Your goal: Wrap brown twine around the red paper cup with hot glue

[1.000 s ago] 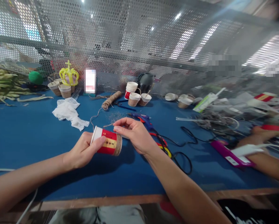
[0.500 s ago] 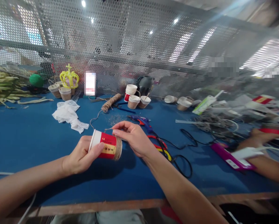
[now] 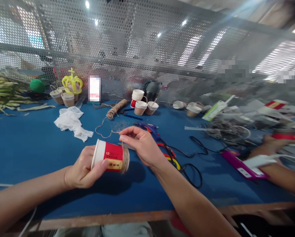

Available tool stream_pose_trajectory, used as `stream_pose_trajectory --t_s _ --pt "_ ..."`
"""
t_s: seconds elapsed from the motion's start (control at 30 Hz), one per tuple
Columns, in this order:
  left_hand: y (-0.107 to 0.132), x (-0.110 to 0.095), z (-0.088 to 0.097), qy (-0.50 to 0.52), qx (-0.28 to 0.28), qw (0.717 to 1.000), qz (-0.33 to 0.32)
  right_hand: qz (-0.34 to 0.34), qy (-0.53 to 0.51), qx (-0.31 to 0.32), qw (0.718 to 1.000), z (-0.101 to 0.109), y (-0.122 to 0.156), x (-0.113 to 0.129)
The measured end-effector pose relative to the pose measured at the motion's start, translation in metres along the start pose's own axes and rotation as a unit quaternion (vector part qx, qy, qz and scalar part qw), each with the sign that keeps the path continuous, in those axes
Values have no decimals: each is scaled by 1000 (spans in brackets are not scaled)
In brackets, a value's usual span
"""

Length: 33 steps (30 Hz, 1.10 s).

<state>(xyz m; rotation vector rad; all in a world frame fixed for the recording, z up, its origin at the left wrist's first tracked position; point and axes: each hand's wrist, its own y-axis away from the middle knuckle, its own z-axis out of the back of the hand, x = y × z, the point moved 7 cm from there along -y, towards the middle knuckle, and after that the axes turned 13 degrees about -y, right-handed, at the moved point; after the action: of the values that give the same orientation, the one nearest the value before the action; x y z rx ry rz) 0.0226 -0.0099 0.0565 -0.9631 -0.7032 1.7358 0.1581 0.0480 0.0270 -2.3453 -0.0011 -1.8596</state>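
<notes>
A red and white paper cup [image 3: 112, 152] lies sideways in my left hand [image 3: 86, 168], which is closed around its rim end. Brown twine is wound around the cup's base end, at the right. Between thumb and forefinger, my right hand [image 3: 139, 143] pinches the twine [image 3: 104, 135] just above the wound part. From there the strand runs slack across the table to a twine roll [image 3: 117, 108] further back. Behind my right hand lie a blue glue gun [image 3: 151, 129] and red-and-yellow handled tools [image 3: 173, 161], partly covered by the hand.
White crumpled cloth [image 3: 72, 121] lies at left. Twine-wrapped cups [image 3: 140, 108], a yellow crown [image 3: 72, 84] and a phone [image 3: 94, 89] stand along the mesh panel [image 3: 127, 49]. At right, a black cable [image 3: 199, 144], a purple power strip [image 3: 243, 166] and another person's arm [image 3: 282, 177] appear.
The cup has turned a little in my left hand, its rim tilting. My right hand has drawn the twine over toward the wound base, and more slack strand shows on the table.
</notes>
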Motion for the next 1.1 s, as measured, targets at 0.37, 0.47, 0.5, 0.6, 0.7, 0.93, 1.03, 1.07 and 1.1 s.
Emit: stream_pose_trajectory --t_s 0.37,0.47,0.5,0.6,0.7,0.93,1.03,1.07,1.1 --pt "2 0 1 0 -6 1000 13 -54 2 26 998 -4 0 -11" --pt "2 1 1 -9 -10 1000 24 -65 1 29 997 -4 -1 -14" --pt "3 2 1 -15 -12 999 32 -65 -2 28 998 -3 -1 -14" --pt "4 6 0 -28 -7 998 51 -48 -6 19 999 -1 -2 -11" --pt "4 5 -1 -27 -3 999 47 -33 5 16 999 0 -1 -7" --pt "4 4 2 -11 -16 999 46 -41 59 40 997 -3 -2 -10" --pt "7 11 0 5 2 994 109 -32 142 48 988 0 -7 -15" --pt "9 16 0 14 6 989 144 -27 175 44 983 2 -8 -16" --pt "11 22 -1 27 6 982 188 -19 205 37 978 5 -10 -15"
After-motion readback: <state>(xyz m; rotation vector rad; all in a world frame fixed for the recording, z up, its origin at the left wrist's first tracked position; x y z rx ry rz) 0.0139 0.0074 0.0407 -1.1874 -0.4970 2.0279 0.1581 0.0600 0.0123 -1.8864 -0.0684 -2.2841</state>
